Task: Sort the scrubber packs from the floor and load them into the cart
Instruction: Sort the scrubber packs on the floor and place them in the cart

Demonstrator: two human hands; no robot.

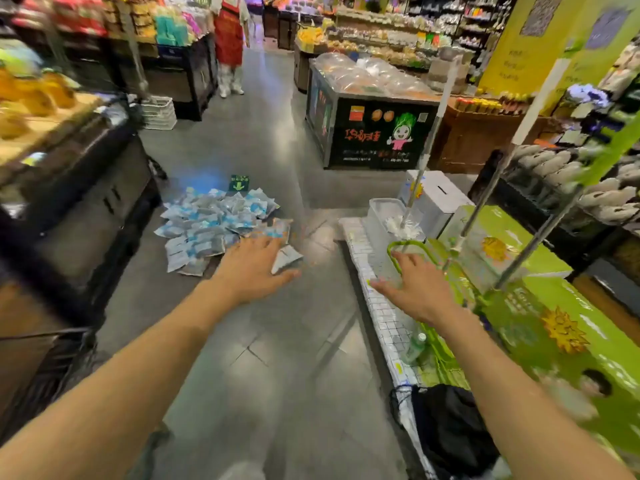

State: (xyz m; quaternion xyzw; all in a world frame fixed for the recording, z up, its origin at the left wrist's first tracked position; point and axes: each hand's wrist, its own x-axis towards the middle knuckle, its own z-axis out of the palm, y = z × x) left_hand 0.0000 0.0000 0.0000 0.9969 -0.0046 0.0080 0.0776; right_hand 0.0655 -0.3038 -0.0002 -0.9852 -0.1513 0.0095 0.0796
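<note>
Both hands reach forward, open, in a shop aisle above the floor.

The left hand point(254, 268) is spread with straight fingers, held over the near edge of the pile of packs point(218, 221), which lie in a loose heap on the grey floor point(277, 358) beside a dark counter point(86, 202). One pack point(285, 258) lies apart, just beside the left fingers. The right hand point(414, 289) is also spread and holds nothing; it is at the green handle point(394, 252) of the cart point(377, 303), which stands to the right of the pile. A white brush point(403, 226) stands in the cart.
</note>
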